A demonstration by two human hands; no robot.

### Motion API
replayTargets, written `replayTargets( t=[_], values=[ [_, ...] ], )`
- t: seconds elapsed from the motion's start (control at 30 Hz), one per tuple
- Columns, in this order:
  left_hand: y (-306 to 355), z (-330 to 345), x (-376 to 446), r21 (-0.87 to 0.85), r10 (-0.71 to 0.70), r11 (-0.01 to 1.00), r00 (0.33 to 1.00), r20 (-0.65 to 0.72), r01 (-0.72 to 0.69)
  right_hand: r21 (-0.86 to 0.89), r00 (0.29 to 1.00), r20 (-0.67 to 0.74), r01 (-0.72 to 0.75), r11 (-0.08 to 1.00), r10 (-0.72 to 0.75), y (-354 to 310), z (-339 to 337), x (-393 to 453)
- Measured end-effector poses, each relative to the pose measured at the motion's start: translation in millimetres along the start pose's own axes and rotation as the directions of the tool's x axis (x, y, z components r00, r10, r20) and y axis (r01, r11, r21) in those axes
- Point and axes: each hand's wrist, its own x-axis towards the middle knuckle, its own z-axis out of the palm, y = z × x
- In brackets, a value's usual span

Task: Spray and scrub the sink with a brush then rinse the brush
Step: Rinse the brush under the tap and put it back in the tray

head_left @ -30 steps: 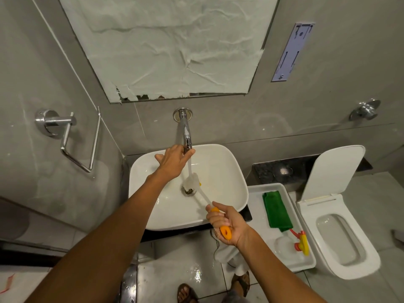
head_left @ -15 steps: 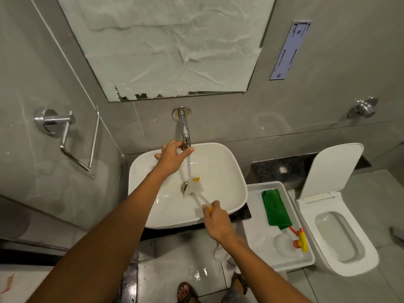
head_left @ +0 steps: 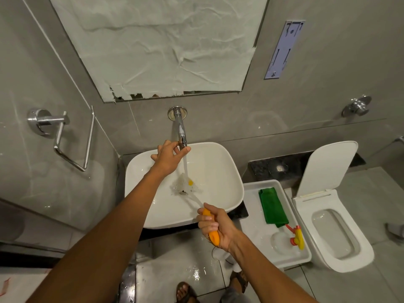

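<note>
Grey tiled bathroom, wet floor (head_left: 175, 274) below both forearms. White sink (head_left: 220, 171) ahead of both hands; wall tap (head_left: 180, 130) above it, water stream (head_left: 185, 165) running down into bowl. White tray (head_left: 258, 189) right of right hand, holding green cloth (head_left: 272, 206) and spray bottle (head_left: 296, 237) laid flat; toilet (head_left: 332, 228) farther right with lid up. Paper-covered mirror (head_left: 164, 47) above tap, towel ring (head_left: 72, 141) on wall left of left hand. Since a second ago: brush head spread flat over drain under stream, bristles splayed wider; right fist rolled over, orange handle end again showing below palm after being hidden half a second back. Left hand (head_left: 169, 157) reached forward, arm near straight, fingers pinched on tap tip, thumb under spout. Right hand (head_left: 215, 226) closed in full fist round orange handle of brush (head_left: 185, 185), near front rim of sink, shaft angled up-left to bristles at drain.
</note>
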Motion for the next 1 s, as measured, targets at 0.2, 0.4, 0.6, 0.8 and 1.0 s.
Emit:
replayTargets(
  t=[0.2,0.4,0.6,0.8,1.0],
  values=[
    [3.5,-9.1,5.2,-0.008,-0.032,0.999,0.993,0.114,0.033,-0.086,0.997,-0.046,0.065,0.994,-0.069,0.0,1.1,5.5],
    [-3.2,-16.3,-1.9,-0.316,-0.059,0.938,0.961,0.269,0.146,-0.941,0.775,-0.091,0.139,0.309,-0.625,4.8,-4.2,15.2],
    [-9.4,-4.3,3.0,-0.228,-0.041,0.972,0.998,0.038,0.049,-0.998,0.688,0.028,0.055,0.015,-0.725,4.5,-11.2,21.8],
    [9.3,34.8,-3.2,-0.053,-0.088,0.996,0.942,-0.324,0.075,-0.998,0.657,0.049,0.056,-0.016,-0.752,10.9,-4.9,25.9],
    [12.2,45.4,-4.1,-0.035,-0.093,0.996,0.914,-0.394,0.086,-0.999,0.648,0.051,0.03,-0.041,-0.76,11.4,-1.8,27.0]
  ],
)
